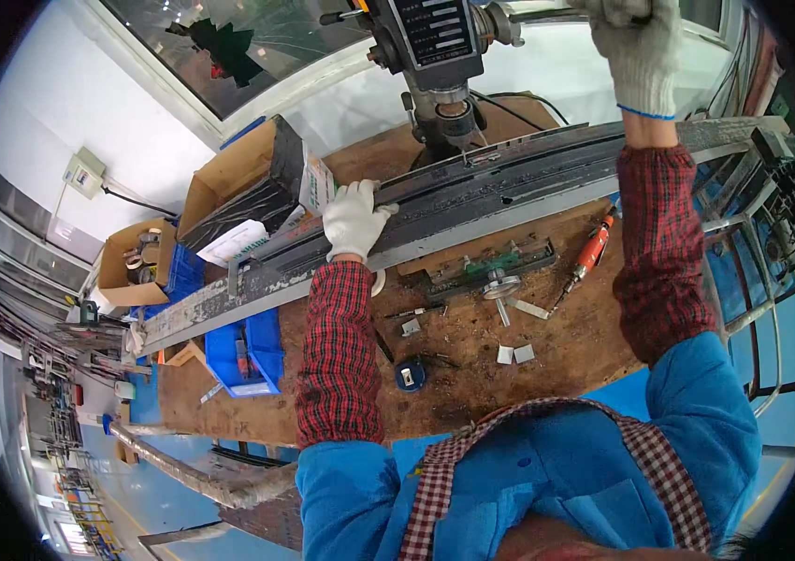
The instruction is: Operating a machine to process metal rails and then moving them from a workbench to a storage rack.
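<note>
My left hand (356,222), in a white knit glove, is closed over a long dark metal profile (458,201) that runs slantwise across the bench. Up at the top right, my gloved right hand (639,56) is wrapped round the end of a lever (547,15) on a drill press (433,42). The glove partly hides the lever's end. Below the press head, the chuck (455,112) hangs above the far side of the profile. Whether a bit touches the metal is too small to tell.
On the wooden bench (566,360) lie a red-orange power tool (592,251), a green fixture with a handwheel (500,283), a tape measure (410,375) and small metal pieces (514,354). Blue bins (271,351) and cardboard boxes (122,271) stand left; a metal rack (753,299) stands right.
</note>
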`<state>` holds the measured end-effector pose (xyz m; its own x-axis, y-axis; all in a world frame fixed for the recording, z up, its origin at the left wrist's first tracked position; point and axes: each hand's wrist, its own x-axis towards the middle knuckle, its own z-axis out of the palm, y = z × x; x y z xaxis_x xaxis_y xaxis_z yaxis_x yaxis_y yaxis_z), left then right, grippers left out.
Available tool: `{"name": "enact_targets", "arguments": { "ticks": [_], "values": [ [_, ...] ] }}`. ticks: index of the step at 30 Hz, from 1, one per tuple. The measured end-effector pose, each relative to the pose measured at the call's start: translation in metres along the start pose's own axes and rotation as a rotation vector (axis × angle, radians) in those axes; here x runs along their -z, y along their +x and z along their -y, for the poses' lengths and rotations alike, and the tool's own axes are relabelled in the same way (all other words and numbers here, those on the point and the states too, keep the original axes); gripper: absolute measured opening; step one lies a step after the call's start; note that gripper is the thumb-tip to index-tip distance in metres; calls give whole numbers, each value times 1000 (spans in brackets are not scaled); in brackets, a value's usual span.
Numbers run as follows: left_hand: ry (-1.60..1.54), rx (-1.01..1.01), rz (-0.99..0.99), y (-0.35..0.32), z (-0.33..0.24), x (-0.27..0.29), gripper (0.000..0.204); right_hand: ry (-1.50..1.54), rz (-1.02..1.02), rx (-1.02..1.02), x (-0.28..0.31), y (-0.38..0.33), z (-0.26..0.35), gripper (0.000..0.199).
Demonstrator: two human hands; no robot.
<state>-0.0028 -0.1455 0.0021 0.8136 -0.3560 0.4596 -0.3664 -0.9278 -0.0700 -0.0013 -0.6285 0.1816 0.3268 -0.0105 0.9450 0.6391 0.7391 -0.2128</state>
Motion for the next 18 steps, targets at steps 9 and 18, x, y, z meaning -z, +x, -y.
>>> {"name": "enact_targets", "arguments": {
  "ticks": [9,18],
  "values": [
    [-22,-63,-86,-4,7,-8,43,-210,-244,78,-123,-76,-20,43],
    [-43,-52,-66,-6,12,-10,42,-1628,-55,-763,-146,-79,15,27]
  ]
}}
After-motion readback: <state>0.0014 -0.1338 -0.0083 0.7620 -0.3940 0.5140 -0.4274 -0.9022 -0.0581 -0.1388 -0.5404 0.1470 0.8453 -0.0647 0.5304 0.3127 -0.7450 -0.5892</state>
